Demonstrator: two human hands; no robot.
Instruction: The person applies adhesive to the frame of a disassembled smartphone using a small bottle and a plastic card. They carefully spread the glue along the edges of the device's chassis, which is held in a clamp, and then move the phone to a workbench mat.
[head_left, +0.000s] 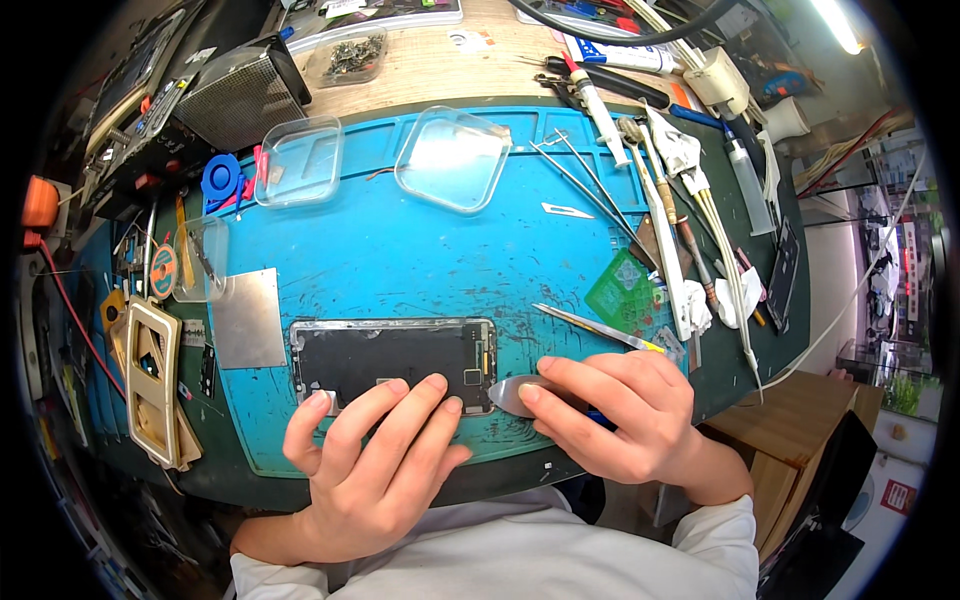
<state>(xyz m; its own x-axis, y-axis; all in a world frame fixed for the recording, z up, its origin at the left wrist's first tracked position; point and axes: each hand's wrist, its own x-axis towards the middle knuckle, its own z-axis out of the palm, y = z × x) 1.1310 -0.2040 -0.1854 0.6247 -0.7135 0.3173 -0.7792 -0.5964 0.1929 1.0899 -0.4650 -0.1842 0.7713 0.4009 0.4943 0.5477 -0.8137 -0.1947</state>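
Observation:
A phone screen assembly (420, 352), black on the side facing up, lies lengthwise across the blue work mat (360, 255). My left hand (375, 465) rests over its near edge, fingers spread and fingertips touching it. A thin metal pry tool (512, 394) with a rounded tip is pinched between the thumb and fingers of my right hand (630, 420). Its tip meets the right end of the screen assembly. Part of the tool is hidden by my fingers. Just beyond my right hand lies a pair of pointed tweezers (590, 325).
Left of the screen assembly is a square metal plate (250, 318). Clear plastic trays (455, 160) stand along the mat's far side. Long tweezers (590, 195), a syringe (597, 110), a green board (622, 290) and white cables (668, 240) crowd the right. A beige frame (153, 385) lies far left.

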